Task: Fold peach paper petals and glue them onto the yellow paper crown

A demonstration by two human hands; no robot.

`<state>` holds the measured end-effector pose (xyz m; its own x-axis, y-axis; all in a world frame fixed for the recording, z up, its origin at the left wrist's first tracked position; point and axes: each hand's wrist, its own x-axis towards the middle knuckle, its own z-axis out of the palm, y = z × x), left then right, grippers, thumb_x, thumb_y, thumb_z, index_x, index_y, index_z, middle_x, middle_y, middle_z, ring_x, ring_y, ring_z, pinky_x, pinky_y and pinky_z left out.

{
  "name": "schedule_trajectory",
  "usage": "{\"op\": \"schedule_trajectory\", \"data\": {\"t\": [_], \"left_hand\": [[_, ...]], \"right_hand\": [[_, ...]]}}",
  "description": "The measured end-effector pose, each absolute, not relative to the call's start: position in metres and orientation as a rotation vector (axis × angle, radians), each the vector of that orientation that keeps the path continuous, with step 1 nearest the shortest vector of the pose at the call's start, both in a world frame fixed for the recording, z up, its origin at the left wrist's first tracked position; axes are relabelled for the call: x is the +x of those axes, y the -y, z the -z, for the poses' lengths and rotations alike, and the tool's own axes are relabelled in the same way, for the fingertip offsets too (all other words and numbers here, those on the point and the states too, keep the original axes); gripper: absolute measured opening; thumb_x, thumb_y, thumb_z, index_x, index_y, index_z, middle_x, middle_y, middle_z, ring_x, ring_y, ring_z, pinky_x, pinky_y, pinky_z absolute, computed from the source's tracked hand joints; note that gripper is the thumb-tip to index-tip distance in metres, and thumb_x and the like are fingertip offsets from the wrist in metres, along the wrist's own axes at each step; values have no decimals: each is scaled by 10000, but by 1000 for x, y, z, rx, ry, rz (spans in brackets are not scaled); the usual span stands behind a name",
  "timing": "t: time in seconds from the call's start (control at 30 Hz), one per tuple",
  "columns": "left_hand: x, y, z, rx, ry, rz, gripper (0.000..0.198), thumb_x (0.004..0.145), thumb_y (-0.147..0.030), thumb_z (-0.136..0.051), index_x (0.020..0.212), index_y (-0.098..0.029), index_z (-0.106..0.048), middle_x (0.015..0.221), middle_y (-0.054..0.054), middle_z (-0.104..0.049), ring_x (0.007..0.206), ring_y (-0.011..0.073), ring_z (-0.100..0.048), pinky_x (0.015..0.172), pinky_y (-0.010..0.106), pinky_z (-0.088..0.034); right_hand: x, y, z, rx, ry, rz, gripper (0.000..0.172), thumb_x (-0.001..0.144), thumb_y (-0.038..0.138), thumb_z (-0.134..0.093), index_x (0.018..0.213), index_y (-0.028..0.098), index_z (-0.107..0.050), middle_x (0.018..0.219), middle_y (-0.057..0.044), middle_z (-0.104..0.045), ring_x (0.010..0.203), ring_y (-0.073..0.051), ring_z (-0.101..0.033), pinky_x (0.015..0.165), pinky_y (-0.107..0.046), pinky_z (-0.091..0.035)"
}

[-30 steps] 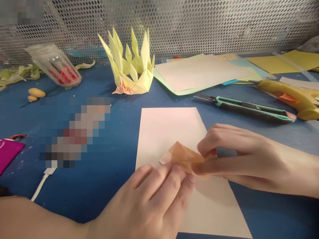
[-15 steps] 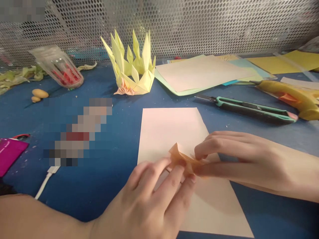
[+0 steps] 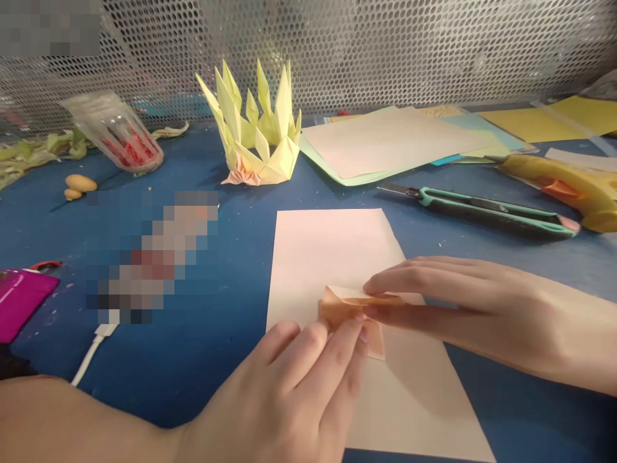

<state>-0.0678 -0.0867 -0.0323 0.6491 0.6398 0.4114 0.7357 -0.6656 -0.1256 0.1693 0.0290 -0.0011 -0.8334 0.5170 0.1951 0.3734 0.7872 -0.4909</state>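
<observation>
A small piece of folded orange paper [image 3: 337, 307] lies on a pale pink sheet [image 3: 328, 244], with creases and a raised fold across it. My left hand [image 3: 308, 373] presses its fingertips on the near side of the folded paper. From the right, my right hand [image 3: 477, 305] pinches the right end of the fold between thumb and fingers. Part of the folded paper is hidden under my fingertips. Behind the sheet stands a yellow-green folded paper crown [image 3: 284, 151] with tall points and a small peach fan-shaped piece [image 3: 242, 172] at its base.
A teal-edged utility knife [image 3: 496, 212] with its blade out lies right of the sheet, beside a yellow glue gun [image 3: 554, 180]. Stacked coloured papers [image 3: 385, 141] are at the back. A clear jar [image 3: 116, 135] with red bits leans at left, near a white cable [image 3: 89, 354] and magenta packet [image 3: 24, 299].
The folded orange paper is flatter now, its upright point lowered and the fold running more level. My right fingertips have shifted slightly left; a lower flap shows beneath my left fingers.
</observation>
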Motion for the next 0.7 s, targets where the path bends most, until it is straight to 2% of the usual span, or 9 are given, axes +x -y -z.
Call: {"op": "schedule_trajectory", "data": {"t": [0.1, 0.33, 0.47, 0.57, 0.7], "left_hand": [[-67, 87, 33, -2566, 1132, 493, 437, 955, -146, -511, 1380, -91, -595, 1385, 74, -666, 1132, 217, -629, 888, 286, -544], [-67, 88, 30, -2575, 1115, 454, 455, 943, -130, -515, 1389, -68, -581, 1415, 102, -639, 1104, 241, -647, 873, 320, -564], [-70, 90, 16, -2657, 1115, 241, 481, 945, -101, -486, 1421, -59, -544, 1458, 118, -599, 1039, 223, -668, 865, 309, -574], [-70, 91, 12, -2668, 1110, 238, 487, 951, -92, -430, 1424, -47, -535, 1431, 129, -621, 1029, 235, -665, 858, 334, -577], [-69, 89, 12, -2669, 1118, 273, 477, 954, -100, -460, 1422, -57, -540, 1381, 107, -664, 1038, 221, -667, 860, 312, -581]], "right_hand": [[166, -29, 2, -584, 2680, -607, 175, 1025, 353, -510, 1152, 305, -619, 1047, 35, -737, 886, -145, -714, 777, -252, -530], [166, -25, 3, -575, 2682, -375, 204, 1028, 284, -493, 1200, 279, -603, 1056, 1, -723, 849, -168, -696, 738, -296, -530], [167, -23, 0, -530, 2731, -129, 191, 1025, 195, -458, 1063, 219, -644, 1063, -19, -711, 805, -161, -664, 687, -308, -503], [165, -19, -1, -408, 2736, 68, 296, 1012, 111, -380, 944, 183, -659, 1090, -63, -704, 873, -202, -663, 715, -351, -493], [161, -11, 2, -411, 2708, 130, 387, 1023, 110, -285, 941, 169, -658, 1063, -94, -696, 904, -231, -659, 744, -382, -499]]}}
